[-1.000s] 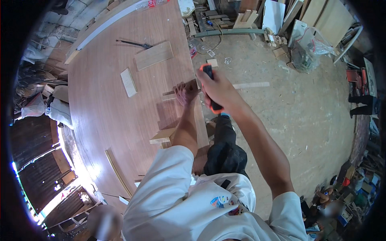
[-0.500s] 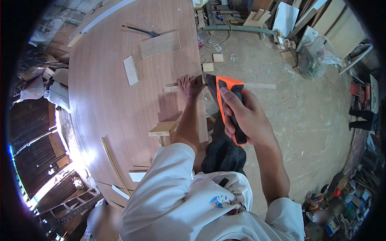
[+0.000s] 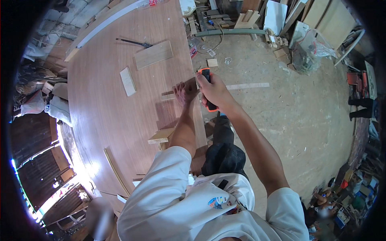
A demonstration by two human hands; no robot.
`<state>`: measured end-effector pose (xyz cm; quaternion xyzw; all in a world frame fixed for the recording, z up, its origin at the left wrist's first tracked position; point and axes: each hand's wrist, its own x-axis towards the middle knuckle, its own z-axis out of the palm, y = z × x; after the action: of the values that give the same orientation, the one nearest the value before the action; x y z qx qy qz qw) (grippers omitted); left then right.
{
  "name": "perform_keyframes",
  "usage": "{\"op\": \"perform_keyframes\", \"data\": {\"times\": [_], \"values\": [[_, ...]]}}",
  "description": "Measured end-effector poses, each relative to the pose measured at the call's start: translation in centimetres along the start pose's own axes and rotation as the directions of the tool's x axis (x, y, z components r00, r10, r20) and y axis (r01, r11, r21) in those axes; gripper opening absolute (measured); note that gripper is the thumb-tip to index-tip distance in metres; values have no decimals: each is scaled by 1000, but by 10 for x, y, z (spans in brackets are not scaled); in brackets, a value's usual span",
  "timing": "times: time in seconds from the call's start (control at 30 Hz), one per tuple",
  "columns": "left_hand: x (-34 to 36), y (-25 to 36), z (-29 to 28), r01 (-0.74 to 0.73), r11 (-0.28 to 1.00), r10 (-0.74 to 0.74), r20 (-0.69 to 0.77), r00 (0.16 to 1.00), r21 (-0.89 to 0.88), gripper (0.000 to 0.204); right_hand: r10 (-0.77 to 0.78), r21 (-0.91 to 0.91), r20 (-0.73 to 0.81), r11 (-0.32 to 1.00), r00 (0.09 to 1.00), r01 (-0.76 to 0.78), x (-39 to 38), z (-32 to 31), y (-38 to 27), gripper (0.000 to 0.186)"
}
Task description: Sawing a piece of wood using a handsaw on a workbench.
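My left hand [image 3: 185,93] presses down near the table's right edge, its fingers closed over a thin wooden strip [image 3: 248,86]. One short end of that strip lies on the table; the long pale part sticks out past the edge, above the floor. In my right hand [image 3: 217,93] is a handsaw [image 3: 206,74] with an orange and black handle, held just off the edge close to my left hand. Its blade is mostly hidden from this angle, so I cannot tell whether its teeth touch the strip.
On the brown table [image 3: 104,108] lie a rectangular board [image 3: 154,55], a small wood block [image 3: 128,82], a dark slender tool [image 3: 134,42] and a long thin strip [image 3: 116,170]. A wooden piece [image 3: 161,135] stands beside my left forearm. Scrap wood and a plastic bag [image 3: 307,56] sit far right.
My right hand has pushed the saw forward and left, toward my left hand, and the blade now shows far less. My left hand stays on the strip; the view has shifted slightly.
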<state>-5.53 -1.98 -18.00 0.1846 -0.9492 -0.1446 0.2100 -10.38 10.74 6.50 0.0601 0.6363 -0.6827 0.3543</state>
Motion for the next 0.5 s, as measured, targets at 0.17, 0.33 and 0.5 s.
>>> {"op": "perform_keyframes", "data": {"times": [0.17, 0.33, 0.5], "values": [[1, -9, -5, -41, 999, 37, -132, 991, -29, 13, -125, -188, 42, 973, 991, 131, 0, 9, 43, 27], [5, -2, 2, 53, 998, -54, -54, 997, -30, 13, -471, -302, -28, 845, 882, 441, -21, -5, 159, 22], [2, -33, 10, -34, 985, 40, -33, 999, 166, 6, -408, -244, -114, 895, 906, 373, -43, 3, 170, 21]]}}
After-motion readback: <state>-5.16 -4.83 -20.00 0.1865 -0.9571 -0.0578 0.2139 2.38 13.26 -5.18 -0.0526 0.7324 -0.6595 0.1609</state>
